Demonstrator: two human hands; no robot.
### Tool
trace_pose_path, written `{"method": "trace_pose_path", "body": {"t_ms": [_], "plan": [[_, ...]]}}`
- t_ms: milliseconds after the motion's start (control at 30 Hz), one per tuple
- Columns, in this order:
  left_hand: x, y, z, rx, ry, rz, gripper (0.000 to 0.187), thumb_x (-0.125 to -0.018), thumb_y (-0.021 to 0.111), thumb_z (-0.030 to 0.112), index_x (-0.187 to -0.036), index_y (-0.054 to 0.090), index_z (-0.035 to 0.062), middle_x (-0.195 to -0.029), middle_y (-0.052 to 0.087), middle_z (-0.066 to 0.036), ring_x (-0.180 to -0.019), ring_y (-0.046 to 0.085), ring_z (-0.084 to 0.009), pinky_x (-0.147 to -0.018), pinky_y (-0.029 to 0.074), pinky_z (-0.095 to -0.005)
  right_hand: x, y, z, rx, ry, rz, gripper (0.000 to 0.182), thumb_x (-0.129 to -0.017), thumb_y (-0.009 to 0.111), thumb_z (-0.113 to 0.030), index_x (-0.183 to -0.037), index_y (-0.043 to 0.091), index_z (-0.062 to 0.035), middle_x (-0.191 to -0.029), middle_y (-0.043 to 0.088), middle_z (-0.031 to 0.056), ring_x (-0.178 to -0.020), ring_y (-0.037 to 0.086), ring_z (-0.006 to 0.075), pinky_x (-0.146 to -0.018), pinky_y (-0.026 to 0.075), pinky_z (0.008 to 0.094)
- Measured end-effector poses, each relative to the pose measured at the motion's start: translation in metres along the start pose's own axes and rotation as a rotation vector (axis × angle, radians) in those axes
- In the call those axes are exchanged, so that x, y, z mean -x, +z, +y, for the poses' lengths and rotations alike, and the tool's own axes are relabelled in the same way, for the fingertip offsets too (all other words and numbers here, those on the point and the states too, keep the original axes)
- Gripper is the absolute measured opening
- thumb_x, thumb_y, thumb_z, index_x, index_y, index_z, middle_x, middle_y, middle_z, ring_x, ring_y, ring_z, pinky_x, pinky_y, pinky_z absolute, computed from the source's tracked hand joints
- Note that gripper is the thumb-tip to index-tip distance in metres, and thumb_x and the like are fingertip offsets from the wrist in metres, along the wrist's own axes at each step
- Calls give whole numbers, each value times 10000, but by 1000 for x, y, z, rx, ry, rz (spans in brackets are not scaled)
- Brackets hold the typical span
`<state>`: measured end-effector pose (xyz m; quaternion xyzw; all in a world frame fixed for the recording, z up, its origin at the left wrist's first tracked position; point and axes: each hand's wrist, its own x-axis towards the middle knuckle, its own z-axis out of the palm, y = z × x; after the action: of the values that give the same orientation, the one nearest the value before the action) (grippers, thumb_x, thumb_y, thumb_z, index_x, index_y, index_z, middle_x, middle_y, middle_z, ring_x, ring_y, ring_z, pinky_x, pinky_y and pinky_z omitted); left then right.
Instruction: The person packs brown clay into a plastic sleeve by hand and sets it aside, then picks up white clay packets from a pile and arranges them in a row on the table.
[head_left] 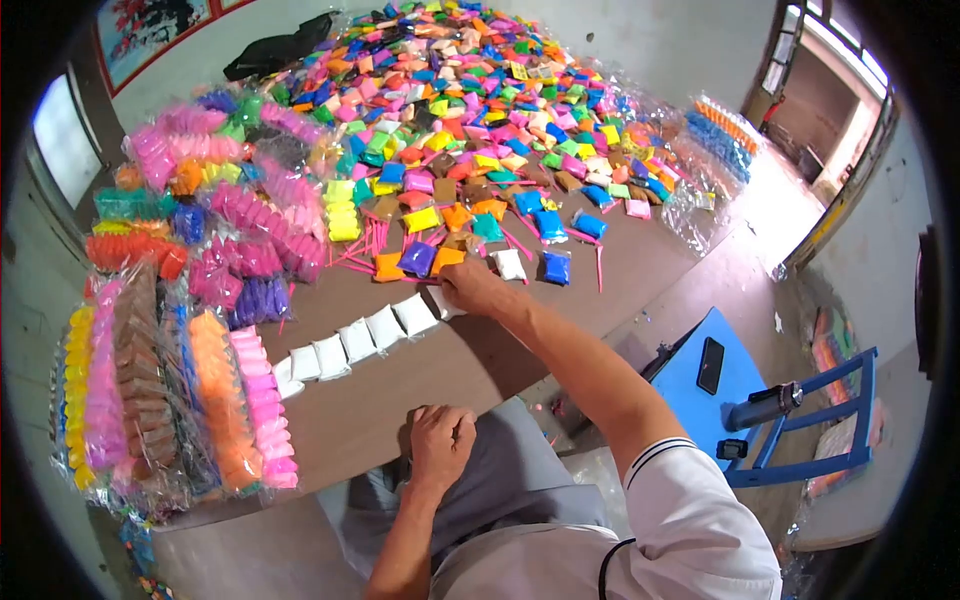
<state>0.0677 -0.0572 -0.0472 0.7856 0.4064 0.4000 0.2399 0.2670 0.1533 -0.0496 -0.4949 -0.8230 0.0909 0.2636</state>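
Note:
My right hand reaches across the brown table, fingers closed at a small white packet they partly cover. That packet stands at the right end of a row of several white packets running down to the left. Just beyond my knuckles lie an orange packet and a purple packet. A separate white packet and a blue packet are to the right of the hand. Over my lap, by the table's near edge, my left hand is curled closed, with nothing visible in it.
A large heap of coloured packets covers the far table, with pink sticks along its front. Bundled packet strips in clear plastic stand at the left. On the right, a blue chair holds a phone and a bottle.

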Motion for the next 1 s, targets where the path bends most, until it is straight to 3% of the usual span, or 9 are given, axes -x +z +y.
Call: {"method": "trace_pose_path", "body": {"t_ms": [67,133,167,367,500,567,833,933,1000], "plan": [[0,-2,2,2,12,11,94,-878,585,119,-834,652,69,-810,667,-77,-805,607,-297,-819,426,-426,11,-8,-3,-59,-24,33,157,-831,575,-88,-919,682,-16,-800,673,202,-730,664,366,-665,527,428],[-1,-1,1,14,24,21,94,-877,584,119,-836,652,69,-812,667,-78,-808,607,-297,-819,423,-424,28,-20,-3,-262,219,276,194,-817,544,-25,-972,659,-3,-783,667,196,-707,661,346,-653,516,406],[0,0,-1,13,22,23,93,-875,582,118,-838,652,69,-810,667,-77,-808,607,-297,-821,421,-424,38,-23,-2,-266,185,485,220,-811,524,16,-1001,634,19,-755,653,189,-673,648,319,-631,500,388],[0,1,-1,0,42,18,91,-871,575,115,-833,645,70,-803,665,-76,-805,604,-299,-825,416,-425,75,-58,55,-67,479,650,148,-865,592,-70,-959,642,31,-711,640,189,-667,638,321,-615,491,400],[2,3,-2,-4,31,27,100,-876,569,112,-814,634,68,-804,669,-77,-804,607,-301,-821,418,-429,69,-88,39,71,629,467,223,-871,663,-200,-906,665,21,-690,635,192,-672,634,347,-626,492,424],[2,1,-3,-14,29,28,105,-879,566,110,-809,632,67,-806,672,-77,-805,609,-302,-820,419,-430,59,-87,25,74,580,306,353,-843,706,-348,-827,673,4,-806,670,246,-799,666,410,-694,514,495],[2,-2,-1,29,1,18,139,-904,559,128,-843,652,44,-812,677,-104,-813,623,-318,-813,432,-434,43,-56,21,175,555,185,512,-735,785,-386,-974,642,44,-941,673,276,-901,659,426,-765,526,498],[3,-1,-6,80,-24,4,155,-919,561,141,-846,648,36,-815,672,-119,-814,618,-336,-803,436,-434,61,-57,-1,59,427,276,496,-770,790,-355,-1051,636,24,-938,699,195,-857,688,337,-729,539,444],[2,-2,-9,91,-45,-5,173,-932,562,163,-854,646,33,-821,667,-122,-816,613,-340,-799,438,-433,88,-54,-27,-707,432,240,423,-823,789,-291,-1096,646,-1,-903,697,75,-797,661,185,-684,531,367]]}}
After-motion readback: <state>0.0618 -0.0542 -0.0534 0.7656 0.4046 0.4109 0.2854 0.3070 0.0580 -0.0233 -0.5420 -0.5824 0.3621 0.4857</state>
